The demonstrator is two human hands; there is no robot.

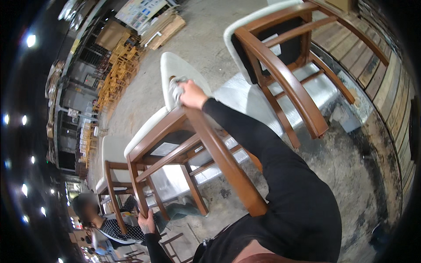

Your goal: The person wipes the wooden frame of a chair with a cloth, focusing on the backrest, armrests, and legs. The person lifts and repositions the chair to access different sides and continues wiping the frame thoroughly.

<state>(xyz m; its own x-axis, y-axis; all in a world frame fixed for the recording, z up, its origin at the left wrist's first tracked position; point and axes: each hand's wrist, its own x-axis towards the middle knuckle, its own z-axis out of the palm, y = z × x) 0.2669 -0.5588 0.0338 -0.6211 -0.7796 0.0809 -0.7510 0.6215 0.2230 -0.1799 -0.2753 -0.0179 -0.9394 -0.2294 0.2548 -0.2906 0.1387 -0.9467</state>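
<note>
A brown wooden chair (228,168) with white upholstery is tipped over in front of me, its legs and dark seat underside toward me. My right hand (193,94) is closed around a crumpled grey-white cloth (176,90). It presses the cloth to the top of the long wooden rear leg, beside the white backrest (183,72). Lower down at the left, my left hand (147,222) grips another leg of the same chair near its end. Its fingers wrap around the wood, partly hidden by it.
A similar tipped chair (285,65) is at the right, another (115,168) at the left. Silvery sheeting (239,93) lies beneath them. A co-worker (116,225) sits at lower left. Wooden slats (348,50) border the far right; stacked chair frames (115,72) stand behind.
</note>
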